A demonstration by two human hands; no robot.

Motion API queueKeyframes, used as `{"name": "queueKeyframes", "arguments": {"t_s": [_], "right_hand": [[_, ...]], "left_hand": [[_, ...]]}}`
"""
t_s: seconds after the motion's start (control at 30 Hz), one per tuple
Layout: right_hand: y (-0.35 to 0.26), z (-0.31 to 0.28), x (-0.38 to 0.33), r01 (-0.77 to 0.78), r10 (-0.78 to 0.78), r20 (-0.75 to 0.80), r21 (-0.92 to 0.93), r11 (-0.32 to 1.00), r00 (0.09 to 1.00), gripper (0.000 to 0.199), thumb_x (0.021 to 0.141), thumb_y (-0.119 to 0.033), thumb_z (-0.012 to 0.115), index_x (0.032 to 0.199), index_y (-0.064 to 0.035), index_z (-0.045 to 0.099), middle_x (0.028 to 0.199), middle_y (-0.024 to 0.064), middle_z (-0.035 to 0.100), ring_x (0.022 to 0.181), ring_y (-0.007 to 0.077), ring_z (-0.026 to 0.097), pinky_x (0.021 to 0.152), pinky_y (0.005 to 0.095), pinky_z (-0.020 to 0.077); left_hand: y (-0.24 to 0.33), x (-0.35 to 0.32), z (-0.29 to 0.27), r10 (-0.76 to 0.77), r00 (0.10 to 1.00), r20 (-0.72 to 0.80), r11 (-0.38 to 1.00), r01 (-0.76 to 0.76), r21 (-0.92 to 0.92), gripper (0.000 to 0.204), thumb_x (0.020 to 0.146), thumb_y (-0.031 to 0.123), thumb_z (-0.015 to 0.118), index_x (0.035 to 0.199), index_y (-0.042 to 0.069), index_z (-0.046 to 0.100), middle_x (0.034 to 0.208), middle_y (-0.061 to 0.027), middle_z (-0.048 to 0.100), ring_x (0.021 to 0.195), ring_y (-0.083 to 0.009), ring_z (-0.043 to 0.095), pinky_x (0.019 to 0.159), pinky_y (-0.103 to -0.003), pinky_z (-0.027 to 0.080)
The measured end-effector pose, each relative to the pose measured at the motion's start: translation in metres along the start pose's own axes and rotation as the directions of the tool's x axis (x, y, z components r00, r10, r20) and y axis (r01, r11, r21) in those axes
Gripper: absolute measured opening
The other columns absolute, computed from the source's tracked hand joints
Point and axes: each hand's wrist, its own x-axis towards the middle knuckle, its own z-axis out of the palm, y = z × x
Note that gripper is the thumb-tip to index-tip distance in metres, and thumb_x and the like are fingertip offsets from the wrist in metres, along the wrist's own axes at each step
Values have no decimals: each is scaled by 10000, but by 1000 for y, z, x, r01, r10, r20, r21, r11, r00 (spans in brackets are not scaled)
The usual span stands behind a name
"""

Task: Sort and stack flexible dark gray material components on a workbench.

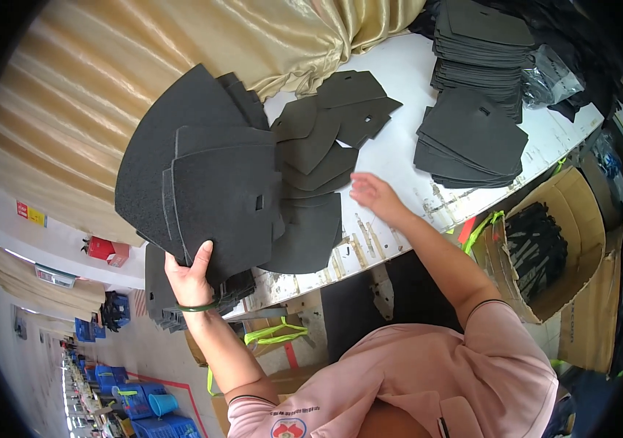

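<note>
My left hand (190,274) grips several black foam panels (224,197) by their lower edge, thumb on top, and tilts them up over the left part of the table. The panels are fan-shaped with curved edges, and a small rectangular slot shows in the front one. My right hand (375,197) is over the white table, fingers stretched out and holding nothing. Just left of it lie loose black panels (311,153), overlapping one another. Farther off, two more slotted panels (355,102) lie spread out.
Tall stacks of black panels (483,44) and a lower pile (472,135) stand at the table's right, beside a clear plastic bag (551,77). An open cardboard box (581,219) holding black pieces sits below the right edge. A gold curtain (107,87) hangs behind the white table (391,139).
</note>
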Motion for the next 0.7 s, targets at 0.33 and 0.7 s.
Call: {"name": "queueKeyframes", "arguments": {"t_s": [0.33,0.7], "right_hand": [[-52,-54,-21,185,-171,-99,144,972,980,784,855,-134,656,1464,-161,164,1435,208,277,1347,289,288,1066,381,301],[-34,-57,-33,235,-231,-178,1,972,957,775,834,-81,661,1456,-185,211,1383,172,343,1198,229,426,957,323,404]], "left_hand": [[-92,9,59,-162,808,566,974,40,222,486,711,3,775,1126,-49,529,1052,-97,632,950,-167,597,839,-291,487],[-82,-10,86,-78,827,556,880,-205,428,642,652,132,822,1199,13,508,1052,-169,651,987,-308,631,835,-354,492]]}}
